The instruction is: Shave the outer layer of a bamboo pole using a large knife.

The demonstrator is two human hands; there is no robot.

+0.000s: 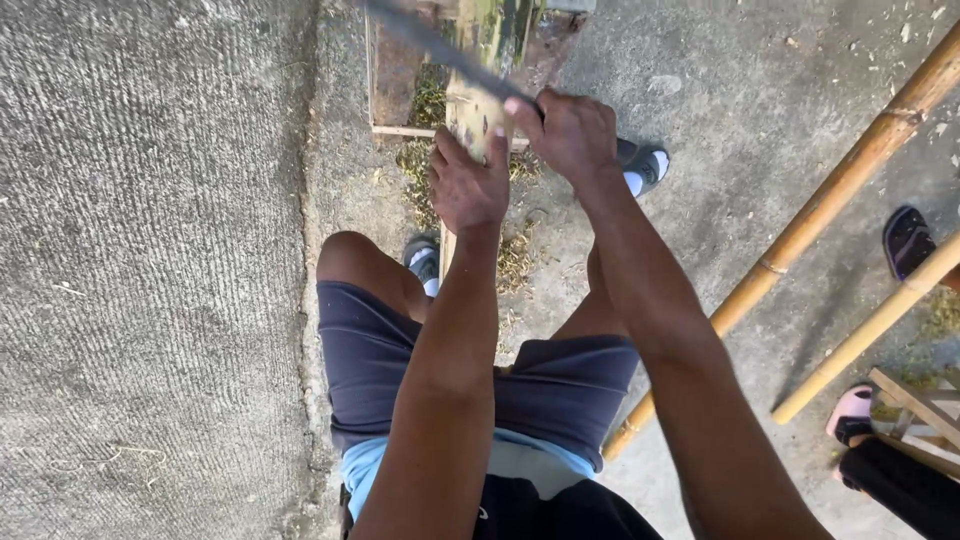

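Evidently the person sits with knees apart, both arms extended forward so the work falls between the feet. Left hand is closed around the upright bamboo piece, steadying it on end; right hand grips the handle of a long dark blade laid against the bamboo's top. Beyond, shavings litter the concrete.

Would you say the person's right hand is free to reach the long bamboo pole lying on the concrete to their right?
Probably not as things stand: the right hand is gripping a blade's handle over the upright bamboo piece. The pole itself lies unobstructed on the ground.
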